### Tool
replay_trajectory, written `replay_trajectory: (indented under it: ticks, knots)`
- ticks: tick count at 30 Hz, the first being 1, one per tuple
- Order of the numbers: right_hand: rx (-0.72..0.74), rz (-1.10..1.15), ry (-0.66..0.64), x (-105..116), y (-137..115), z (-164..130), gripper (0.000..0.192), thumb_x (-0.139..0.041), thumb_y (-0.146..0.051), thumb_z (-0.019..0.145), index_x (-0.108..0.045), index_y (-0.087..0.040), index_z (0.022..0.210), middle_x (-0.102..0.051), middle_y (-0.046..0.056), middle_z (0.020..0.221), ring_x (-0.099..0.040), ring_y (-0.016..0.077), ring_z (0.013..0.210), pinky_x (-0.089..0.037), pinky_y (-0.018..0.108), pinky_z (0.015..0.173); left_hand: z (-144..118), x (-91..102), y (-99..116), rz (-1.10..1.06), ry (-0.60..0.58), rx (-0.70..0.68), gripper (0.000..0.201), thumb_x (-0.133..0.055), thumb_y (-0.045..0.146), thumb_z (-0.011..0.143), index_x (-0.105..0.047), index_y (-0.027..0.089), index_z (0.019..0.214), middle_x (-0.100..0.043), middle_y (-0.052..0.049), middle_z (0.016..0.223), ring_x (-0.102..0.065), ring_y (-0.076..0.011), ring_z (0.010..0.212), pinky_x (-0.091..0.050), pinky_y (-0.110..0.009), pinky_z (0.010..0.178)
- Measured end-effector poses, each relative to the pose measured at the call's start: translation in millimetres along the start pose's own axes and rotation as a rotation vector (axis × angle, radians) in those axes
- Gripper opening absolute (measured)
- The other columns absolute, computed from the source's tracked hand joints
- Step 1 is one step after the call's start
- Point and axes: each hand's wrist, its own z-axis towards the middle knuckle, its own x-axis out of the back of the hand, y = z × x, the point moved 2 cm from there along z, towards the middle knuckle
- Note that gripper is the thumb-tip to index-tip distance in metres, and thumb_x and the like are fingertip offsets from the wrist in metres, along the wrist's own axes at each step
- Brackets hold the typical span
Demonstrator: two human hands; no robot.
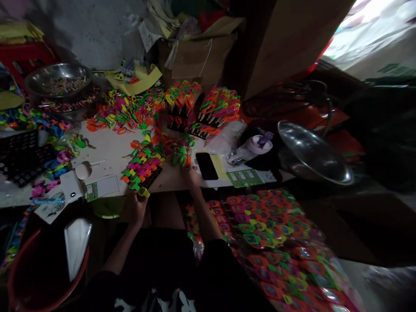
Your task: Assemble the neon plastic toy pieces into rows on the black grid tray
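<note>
My left hand (137, 209) is closed at the table's front edge, at the near end of a black tray (152, 178) filled with rows of green, pink, orange and yellow plastic toy pieces. A yellow toy piece (143, 192) sits right by its fingers. My right hand (191, 177) rests on the table beside the phone, fingers curled in. An orange toy piece (187, 160) touches its fingertips, at the near side of a small green and orange heap (180, 149). Dim light hides exactly what those fingers grip.
Filled racks (219, 106) and a loose heap of toy pieces (130, 108) lie at the back. A black phone (206, 166), a lidded bottle (248, 151) and a tilted metal bowl (315, 151) are on the right. Bagged toys (266, 216) lie below; a red bucket (19, 268) stands lower left.
</note>
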Motion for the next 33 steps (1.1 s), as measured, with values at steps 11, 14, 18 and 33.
replay_trajectory:
  ticks: [11, 14, 18, 33]
  knots:
    - [-0.068, 0.763, -0.276, -2.8, -17.9, -49.3, 0.043, -0.064, -0.051, 0.071, -0.053, -0.017, 0.095, -0.064, 0.003, 0.081, -0.057, 0.0106, 0.058, -0.049, 0.023, 0.054, 11.3, 5.9, -18.0, 0.077, -0.346, -0.229, 0.014, -0.058, 0.026, 0.09, -0.068, 0.019, 0.095, -0.069, -0.011, 0.099, -0.063, -0.0261, 0.101, -0.047, -0.04, 0.096]
    - [0.065, 0.887, -0.51, -28.7, -50.6, -84.4, 0.04, -0.066, -0.054, 0.07, -0.058, -0.017, 0.084, -0.064, 0.001, 0.071, -0.059, 0.0113, 0.06, -0.051, 0.022, 0.058, 16.9, 6.2, -26.5, 0.08, -0.403, -0.256, 0.012, -0.061, 0.025, 0.087, -0.071, 0.019, 0.09, -0.07, -0.01, 0.09, -0.065, -0.0271, 0.095, -0.047, -0.043, 0.095]
    - [0.145, 0.896, -0.558, -62.2, -77.1, -115.8, 0.032, -0.065, -0.046, 0.074, -0.064, -0.014, 0.077, -0.065, 0.003, 0.073, -0.061, 0.0132, 0.068, -0.051, 0.022, 0.063, 15.9, 10.9, -32.6, -0.001, -0.386, -0.209, 0.014, -0.061, 0.026, 0.087, -0.07, 0.019, 0.094, -0.071, -0.009, 0.093, -0.065, -0.026, 0.095, -0.049, -0.042, 0.093]
    - [0.396, 0.681, -0.606, -81.7, -87.7, -122.8, 0.032, -0.055, -0.023, 0.077, -0.067, -0.009, 0.103, -0.066, 0.002, 0.072, -0.055, 0.0095, 0.064, -0.043, 0.015, 0.06, -0.5, 25.8, -40.2, -0.268, -0.308, 0.02, 0.029, -0.066, 0.03, 0.081, -0.061, 0.018, 0.108, -0.067, -0.01, 0.11, -0.064, -0.0254, 0.105, -0.052, -0.039, 0.094]
